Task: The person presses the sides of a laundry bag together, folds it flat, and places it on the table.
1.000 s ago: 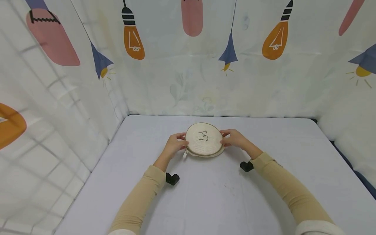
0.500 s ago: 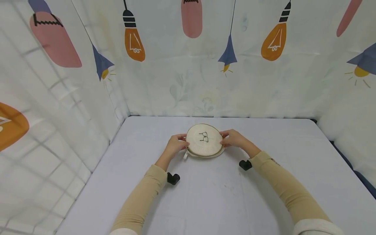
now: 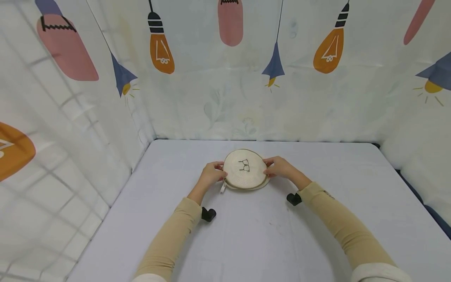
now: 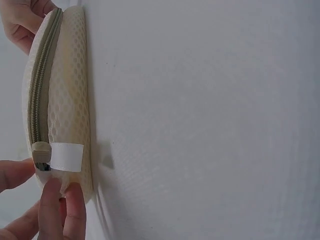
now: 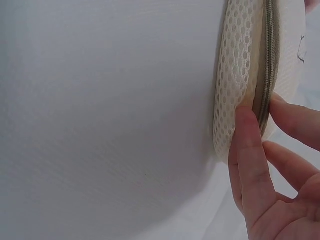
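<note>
Pouch point(image 3: 245, 175), round, cream: laid flat on the surface, toward its far edge, between two hands. Top marked with a dark line drawing of spectacles point(image 3: 244, 165). Side wall made of open mesh; zip point(image 4: 42, 75), olive-toned, run along the rim. Slider point(image 4: 41, 152) placed at the left-hand side, with a white tag point(image 4: 67, 156) set just beside it.

Left hand point(image 3: 210, 174): pouch edge held narrowly between thumb and fingers, near the slider. Right hand point(image 3: 282, 167): opposite edge pinched likewise, fingers laid on the mesh wall.

Sleeves point(image 3: 170, 237), two, beige; a black wrist-worn piece point(image 3: 208, 214) carried at each cuff.

Surface point(image 3: 253, 239): covered in white cloth. Curtain point(image 3: 218, 105), pale, printed with orange bulbs and blue lamps, hung behind.
</note>
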`<state>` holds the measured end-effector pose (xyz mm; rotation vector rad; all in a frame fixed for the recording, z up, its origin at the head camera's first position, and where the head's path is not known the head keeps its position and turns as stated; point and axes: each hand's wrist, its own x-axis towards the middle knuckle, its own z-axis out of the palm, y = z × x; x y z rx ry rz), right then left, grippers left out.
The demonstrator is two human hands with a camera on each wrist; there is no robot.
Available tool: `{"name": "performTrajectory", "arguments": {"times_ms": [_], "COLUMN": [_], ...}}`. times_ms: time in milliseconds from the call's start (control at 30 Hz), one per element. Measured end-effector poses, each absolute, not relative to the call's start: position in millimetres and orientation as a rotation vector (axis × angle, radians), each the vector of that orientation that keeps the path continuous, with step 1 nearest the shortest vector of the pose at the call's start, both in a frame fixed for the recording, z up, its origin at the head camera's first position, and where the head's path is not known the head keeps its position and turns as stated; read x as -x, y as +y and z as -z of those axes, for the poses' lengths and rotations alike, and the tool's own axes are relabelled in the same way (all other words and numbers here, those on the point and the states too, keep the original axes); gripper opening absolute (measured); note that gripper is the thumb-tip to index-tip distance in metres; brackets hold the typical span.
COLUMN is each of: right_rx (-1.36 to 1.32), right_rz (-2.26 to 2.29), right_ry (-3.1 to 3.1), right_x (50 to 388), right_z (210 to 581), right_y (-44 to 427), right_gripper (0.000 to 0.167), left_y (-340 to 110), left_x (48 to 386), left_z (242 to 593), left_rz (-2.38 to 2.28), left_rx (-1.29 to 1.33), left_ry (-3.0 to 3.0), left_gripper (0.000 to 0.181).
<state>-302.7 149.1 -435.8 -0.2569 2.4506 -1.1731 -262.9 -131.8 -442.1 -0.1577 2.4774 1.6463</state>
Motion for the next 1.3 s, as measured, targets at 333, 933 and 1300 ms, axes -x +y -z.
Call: {"name": "performTrajectory", "arguments": {"times_ms": [333,933,1300], "right_rx": [0.27,0.368,0.48], "right_rz": [1.187,1.039,0.927], "right_ry": [2.419,2.58,2.718], "right_x": [301.5,300.2,291.6], "right_z": [434.1,430.1,423.3], "right_y": [150.7,153.7,153.3], "right_gripper": [0.063,0.062,0.055], "left_y": [-131.4,-139.5,-139.7], "left_x": [264.7,262.8,258.7], "left_z": [443.7,435.0,431.8], "left_rz": [-1.626,-1.483,-1.212], "left_rx": [0.157,0.063,-0.129], "left_ry": [2.486,2.571,2.72], "left_gripper": [0.054,0.056,0.06]}}
